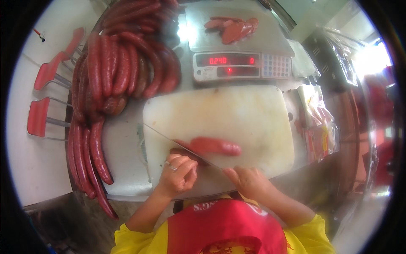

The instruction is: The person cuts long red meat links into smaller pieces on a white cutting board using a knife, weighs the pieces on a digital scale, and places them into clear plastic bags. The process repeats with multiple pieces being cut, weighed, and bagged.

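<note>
My right hand grips a knife by its handle, which the fingers hide. The thin knife blade slants up and left across a white cutting board. My left hand, with rings on a finger, is curled on a dark red sausage piece on the near side of the blade. Its lower part is hidden by the fingers. A lighter red cut sausage piece lies just beyond the blade, somewhat blurred. Where the blade meets the meat is hard to make out.
Beyond the board stands a digital scale with sausage slices on its metal pan. Whole red sausages are heaped at the left, some hanging over the table's edge. Plastic packets lie right. Red chairs stand left.
</note>
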### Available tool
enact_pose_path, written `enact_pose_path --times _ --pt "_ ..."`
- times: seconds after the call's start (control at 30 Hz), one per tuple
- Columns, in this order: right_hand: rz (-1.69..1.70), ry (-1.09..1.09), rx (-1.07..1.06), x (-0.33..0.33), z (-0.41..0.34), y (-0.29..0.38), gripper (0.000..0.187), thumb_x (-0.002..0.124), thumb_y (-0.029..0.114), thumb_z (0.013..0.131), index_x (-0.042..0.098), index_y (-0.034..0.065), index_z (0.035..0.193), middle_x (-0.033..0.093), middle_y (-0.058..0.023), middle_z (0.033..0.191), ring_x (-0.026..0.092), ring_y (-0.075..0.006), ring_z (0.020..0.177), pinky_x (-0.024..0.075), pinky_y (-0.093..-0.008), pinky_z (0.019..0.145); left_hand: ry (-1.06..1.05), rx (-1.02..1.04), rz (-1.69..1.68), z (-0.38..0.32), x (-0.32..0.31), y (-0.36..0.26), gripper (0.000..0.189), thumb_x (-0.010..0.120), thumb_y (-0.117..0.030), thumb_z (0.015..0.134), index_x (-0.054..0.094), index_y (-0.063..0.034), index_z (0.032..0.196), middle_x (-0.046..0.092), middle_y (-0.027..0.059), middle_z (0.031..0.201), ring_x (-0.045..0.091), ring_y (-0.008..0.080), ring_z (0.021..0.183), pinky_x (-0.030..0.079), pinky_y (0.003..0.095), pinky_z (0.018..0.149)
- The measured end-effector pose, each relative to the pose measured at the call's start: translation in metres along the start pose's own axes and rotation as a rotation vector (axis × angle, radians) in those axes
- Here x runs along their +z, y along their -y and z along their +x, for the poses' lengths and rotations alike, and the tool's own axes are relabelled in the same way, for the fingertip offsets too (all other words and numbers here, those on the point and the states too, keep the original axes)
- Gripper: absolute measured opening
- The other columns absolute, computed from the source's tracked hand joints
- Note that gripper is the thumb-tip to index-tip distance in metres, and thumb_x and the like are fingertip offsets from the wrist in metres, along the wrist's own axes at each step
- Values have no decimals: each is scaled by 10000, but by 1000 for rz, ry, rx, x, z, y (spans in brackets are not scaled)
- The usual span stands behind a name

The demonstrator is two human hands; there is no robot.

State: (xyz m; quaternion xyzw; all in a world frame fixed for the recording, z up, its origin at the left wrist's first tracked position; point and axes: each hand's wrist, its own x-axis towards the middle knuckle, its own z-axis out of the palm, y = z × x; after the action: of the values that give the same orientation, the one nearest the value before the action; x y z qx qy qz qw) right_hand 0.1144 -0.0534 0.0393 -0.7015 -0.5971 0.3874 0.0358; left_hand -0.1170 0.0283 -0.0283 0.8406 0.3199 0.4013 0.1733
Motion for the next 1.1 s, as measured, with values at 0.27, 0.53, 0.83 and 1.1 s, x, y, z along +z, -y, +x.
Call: enact_pose_path --times 0.27,0.53,0.83,1.1 --pt "-156 85 308 -61 -131 -4 463 496 466 959 611 31 846 614 -224 653 617 -423 627 483 -508 573 -44 -77 59 -1 -3 1 269 725 -15 646 619 -65 887 581 85 940 542 293 887 462 377 788" --pt "0 117 32 5 -11 0 535 440 489 980 649 7 880 645 -264 817 625 -431 826 500 -495 677 -2 -85 28 -10 -2 2 270 735 -45 658 607 -50 895 557 113 924 540 306 852 468 383 758" --pt "473 -21 440 -56 -56 -59 750 354 662 946 635 -8 764 543 -61 555 536 -185 518 457 -348 549 367 164 176 45 10 24 821 786 -496 701 474 -107 1354 469 176 1364 447 394 1245 339 503 1049" --pt "571 -262 367 -50 -86 -114 759 353 667 941 601 -3 685 540 -72 555 544 -173 513 453 -327 523 540 188 160 102 105 -37 551 754 -350 739 591 -104 1205 589 130 1051 608 302 993 480 435 871"
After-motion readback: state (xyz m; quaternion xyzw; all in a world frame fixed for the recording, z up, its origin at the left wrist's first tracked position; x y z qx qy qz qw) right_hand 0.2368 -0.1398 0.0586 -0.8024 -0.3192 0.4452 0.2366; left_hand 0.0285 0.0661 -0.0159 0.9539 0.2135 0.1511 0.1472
